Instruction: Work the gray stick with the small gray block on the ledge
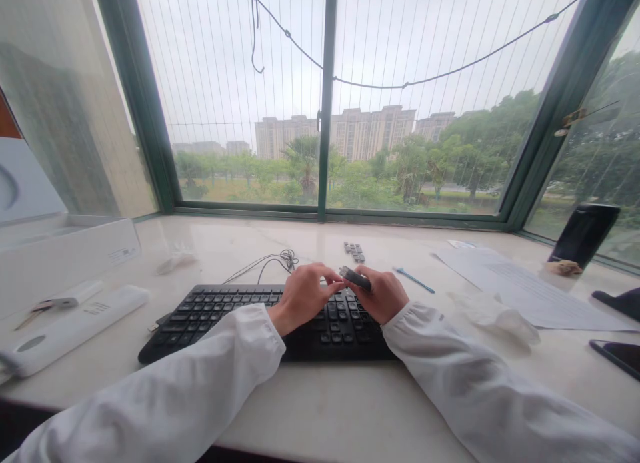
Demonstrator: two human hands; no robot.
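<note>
The keyboard (175, 319) is black all over, its rows of keys making a dark grid. The held tool (356, 277) is dark grey to black, with a paler grey end. Both sleeves (200, 376) are plain white, shaded grey in the folds. The desk (320, 396) is off-white with faint greyish veining. The loose pieces (355, 252) are grey with darker patches, the slim stick (415, 279) is blue, and the cable (270, 257) is dark. The paper sheets (505, 283) are white with faint grey lines of print; the power strip (90, 326) is white. The window frame (327, 103) is dark green, and thin vertical lines stripe the pale grey sky (380, 36).
</note>
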